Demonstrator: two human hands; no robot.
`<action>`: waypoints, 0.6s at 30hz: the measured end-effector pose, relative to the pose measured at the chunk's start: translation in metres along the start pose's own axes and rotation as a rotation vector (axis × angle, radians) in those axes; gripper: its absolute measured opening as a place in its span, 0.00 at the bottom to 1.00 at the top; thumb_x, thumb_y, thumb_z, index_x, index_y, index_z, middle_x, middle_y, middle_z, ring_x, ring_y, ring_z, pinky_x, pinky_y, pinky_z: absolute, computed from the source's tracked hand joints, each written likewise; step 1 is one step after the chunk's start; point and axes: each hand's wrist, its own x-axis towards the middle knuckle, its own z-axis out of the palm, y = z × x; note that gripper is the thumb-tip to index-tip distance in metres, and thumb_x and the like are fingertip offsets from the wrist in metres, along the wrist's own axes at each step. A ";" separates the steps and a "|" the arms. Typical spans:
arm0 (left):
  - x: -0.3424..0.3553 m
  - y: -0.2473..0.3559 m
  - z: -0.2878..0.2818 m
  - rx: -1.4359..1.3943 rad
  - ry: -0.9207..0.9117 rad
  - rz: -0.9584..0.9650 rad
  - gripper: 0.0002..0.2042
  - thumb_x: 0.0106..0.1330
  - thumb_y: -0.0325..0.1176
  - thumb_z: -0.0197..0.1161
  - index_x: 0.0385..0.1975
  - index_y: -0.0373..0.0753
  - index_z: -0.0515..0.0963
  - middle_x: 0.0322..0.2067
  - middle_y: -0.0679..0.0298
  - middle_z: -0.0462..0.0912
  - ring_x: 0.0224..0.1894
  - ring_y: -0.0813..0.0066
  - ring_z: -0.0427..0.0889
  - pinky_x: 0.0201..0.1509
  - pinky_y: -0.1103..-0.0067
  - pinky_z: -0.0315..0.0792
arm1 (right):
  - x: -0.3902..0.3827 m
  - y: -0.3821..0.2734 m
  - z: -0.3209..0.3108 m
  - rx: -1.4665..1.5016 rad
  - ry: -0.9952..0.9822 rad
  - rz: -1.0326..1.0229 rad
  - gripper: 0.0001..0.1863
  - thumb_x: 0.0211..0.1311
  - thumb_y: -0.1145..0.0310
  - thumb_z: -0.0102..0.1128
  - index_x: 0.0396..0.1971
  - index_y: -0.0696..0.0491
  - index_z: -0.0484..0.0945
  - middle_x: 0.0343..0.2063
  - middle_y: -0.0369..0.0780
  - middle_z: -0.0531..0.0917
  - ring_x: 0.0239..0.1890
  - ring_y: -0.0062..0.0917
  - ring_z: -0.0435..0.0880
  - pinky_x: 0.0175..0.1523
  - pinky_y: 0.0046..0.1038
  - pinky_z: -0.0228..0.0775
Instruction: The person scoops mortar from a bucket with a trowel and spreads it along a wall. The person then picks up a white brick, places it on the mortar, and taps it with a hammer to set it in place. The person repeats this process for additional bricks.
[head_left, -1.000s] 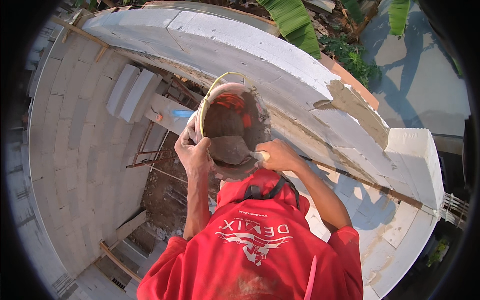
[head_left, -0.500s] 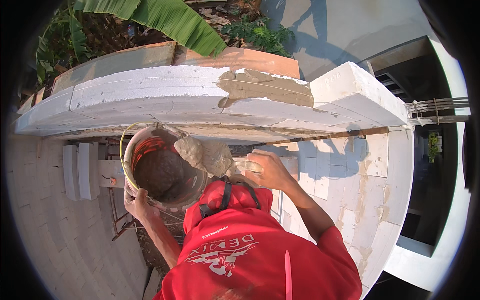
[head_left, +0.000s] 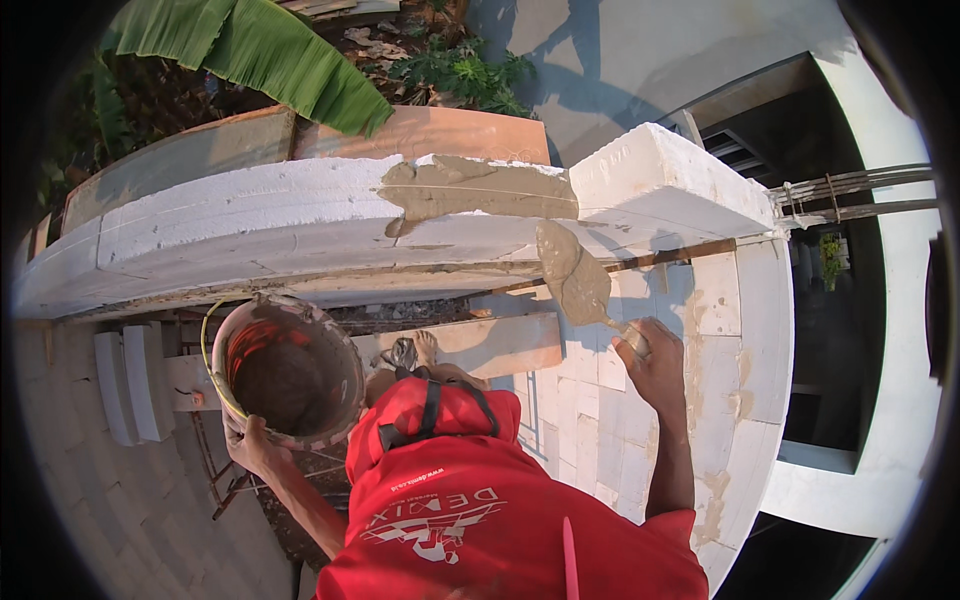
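Observation:
With my left hand [head_left: 256, 440] I grip the near rim of a mortar-smeared bucket [head_left: 338, 345], its thin yellow handle lying along the left side. Wet grey mortar [head_left: 283, 380] fills its lower part. My right hand [head_left: 652, 365] is closed round the handle of a trowel [head_left: 580, 280], whose blade carries a load of mortar and points up toward the wall top. A bed of spread mortar [head_left: 480, 190] covers part of the white block wall [head_left: 250, 200]. At the right end of that bed, a white block [head_left: 665, 185] stands on the wall.
A string line runs along the wall top. Beyond it are orange-brown panels [head_left: 430, 135] and a banana leaf [head_left: 260, 60]. Reinforcing bars [head_left: 860, 195] stick out at the right. Below me, a bare foot stands on a plank [head_left: 510, 345]; two white blocks [head_left: 135, 385] stand at the left.
My right hand has swung the loaded trowel away from the bucket, rightward and closer to the wall. My left hand still holds the bucket. The whole view has shifted somewhat.

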 end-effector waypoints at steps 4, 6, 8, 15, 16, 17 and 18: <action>0.002 -0.004 -0.002 0.016 0.024 -0.021 0.30 0.49 0.17 0.53 0.58 0.24 0.76 0.44 0.62 0.82 0.36 0.80 0.79 0.42 0.84 0.71 | 0.026 0.005 -0.034 0.370 -0.179 0.232 0.13 0.65 0.63 0.67 0.36 0.59 0.81 0.23 0.39 0.80 0.25 0.22 0.83 0.32 0.30 0.73; 0.003 -0.005 0.000 0.000 -0.015 0.003 0.30 0.49 0.17 0.53 0.58 0.24 0.76 0.44 0.62 0.82 0.38 0.79 0.79 0.43 0.84 0.72 | 0.049 0.007 -0.044 0.697 -0.276 0.334 0.15 0.68 0.61 0.66 0.35 0.59 0.79 0.24 0.37 0.80 0.23 0.22 0.82 0.29 0.27 0.73; 0.003 -0.005 0.003 -0.011 -0.025 0.011 0.30 0.49 0.17 0.53 0.58 0.24 0.76 0.45 0.61 0.82 0.39 0.77 0.80 0.45 0.83 0.72 | 0.074 0.008 -0.048 0.894 -0.344 0.402 0.16 0.70 0.58 0.65 0.36 0.59 0.78 0.25 0.37 0.80 0.22 0.22 0.82 0.26 0.25 0.73; -0.001 -0.004 0.014 -0.033 -0.057 -0.002 0.31 0.48 0.17 0.53 0.59 0.23 0.75 0.48 0.59 0.81 0.44 0.72 0.82 0.51 0.80 0.74 | 0.096 0.005 -0.062 0.677 -0.311 0.566 0.17 0.72 0.56 0.61 0.37 0.59 0.78 0.23 0.38 0.78 0.17 0.23 0.80 0.22 0.26 0.72; -0.002 -0.004 0.015 -0.078 -0.054 -0.034 0.31 0.48 0.17 0.53 0.59 0.23 0.75 0.48 0.59 0.81 0.44 0.72 0.82 0.51 0.79 0.75 | 0.091 0.005 -0.065 0.667 -0.268 0.564 0.17 0.71 0.57 0.60 0.37 0.59 0.78 0.22 0.38 0.78 0.18 0.24 0.80 0.23 0.27 0.73; -0.002 -0.004 0.015 -0.049 -0.073 -0.009 0.31 0.48 0.18 0.53 0.59 0.23 0.75 0.48 0.59 0.81 0.44 0.72 0.82 0.52 0.79 0.75 | 0.087 0.005 -0.068 0.698 -0.246 0.589 0.17 0.71 0.57 0.60 0.38 0.59 0.78 0.22 0.38 0.77 0.18 0.24 0.79 0.24 0.27 0.73; -0.002 -0.005 0.015 -0.049 -0.077 -0.017 0.30 0.48 0.18 0.53 0.58 0.24 0.75 0.47 0.59 0.81 0.43 0.72 0.82 0.52 0.79 0.75 | 0.083 0.006 -0.072 0.670 -0.203 0.558 0.17 0.72 0.57 0.59 0.38 0.59 0.78 0.22 0.38 0.77 0.18 0.24 0.79 0.24 0.27 0.72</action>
